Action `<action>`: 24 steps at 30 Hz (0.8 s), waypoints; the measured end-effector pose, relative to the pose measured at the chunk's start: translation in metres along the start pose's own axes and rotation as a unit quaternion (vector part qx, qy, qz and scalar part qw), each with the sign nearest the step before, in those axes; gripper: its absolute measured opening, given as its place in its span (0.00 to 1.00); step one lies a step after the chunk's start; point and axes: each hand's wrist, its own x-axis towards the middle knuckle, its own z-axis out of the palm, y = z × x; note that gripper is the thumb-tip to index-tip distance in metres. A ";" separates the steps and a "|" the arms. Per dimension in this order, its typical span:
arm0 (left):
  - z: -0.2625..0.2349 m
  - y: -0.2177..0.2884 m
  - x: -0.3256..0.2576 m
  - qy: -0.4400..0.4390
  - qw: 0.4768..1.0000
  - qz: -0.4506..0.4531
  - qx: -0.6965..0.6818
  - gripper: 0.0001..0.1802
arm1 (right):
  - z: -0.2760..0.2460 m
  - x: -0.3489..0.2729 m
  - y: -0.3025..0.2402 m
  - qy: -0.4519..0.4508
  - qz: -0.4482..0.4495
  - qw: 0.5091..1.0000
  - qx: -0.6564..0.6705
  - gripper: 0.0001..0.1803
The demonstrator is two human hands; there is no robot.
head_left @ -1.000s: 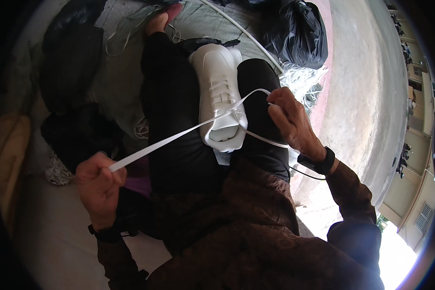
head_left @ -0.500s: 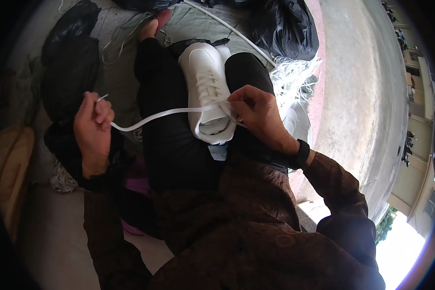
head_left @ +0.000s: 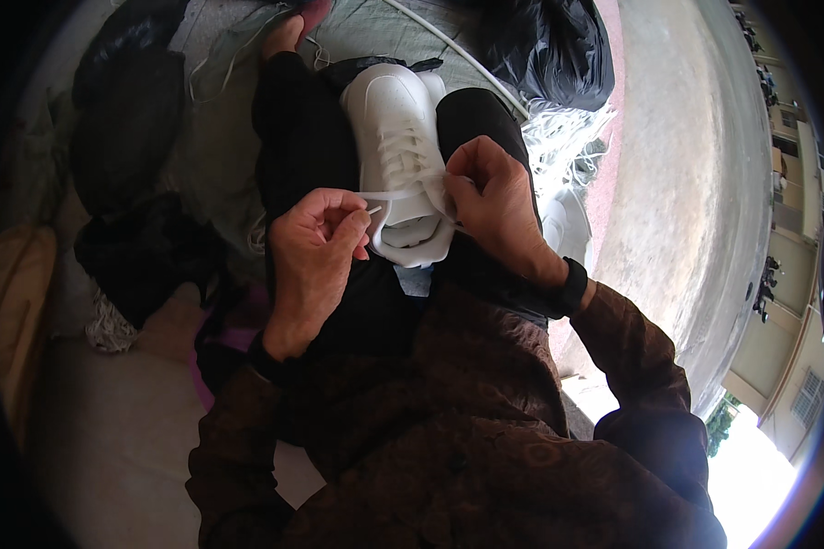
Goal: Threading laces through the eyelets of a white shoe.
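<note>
A white sneaker (head_left: 395,119) rests between my thighs, toe pointing away and its opening toward me. White lace crosses its front in several rows. My left hand (head_left: 316,252) is closed in a pinch on the tipped end of the shoelace (head_left: 386,194), just left of the shoe's collar. The lace runs from there across the top of the opening. At the right side of the upper eyelets, my right hand (head_left: 496,206) pinches at the shoe's edge; its fingertips hide most of what they hold. Part of a second white shoe (head_left: 432,87) shows behind the first.
Black plastic bags (head_left: 558,55) lie at the far right and far left. A heap of white laces (head_left: 568,142) and another white shoe (head_left: 568,224) sit beside my right leg. A pale pole (head_left: 453,46) crosses the cloth ahead. A wooden piece (head_left: 18,302) stands at the left.
My left hand has moved right, from out at the left to beside the shoe's opening, still holding the lace end. My right hand stays at the eyelets. The view has shifted slightly.
</note>
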 end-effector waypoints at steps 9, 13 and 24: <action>-0.002 0.004 0.007 0.019 1.000 -0.013 0.009 0.08 | 0.012 -0.003 0.002 -0.044 -0.218 0.970 -0.097 0.11; -0.005 0.006 0.010 0.004 0.999 -0.026 0.043 0.10 | 0.002 -0.012 0.005 -0.025 -0.121 0.989 -0.079 0.11; -0.002 0.013 0.025 -0.033 0.986 0.002 0.161 0.14 | 0.012 -0.011 0.007 -0.035 -0.172 0.980 -0.097 0.13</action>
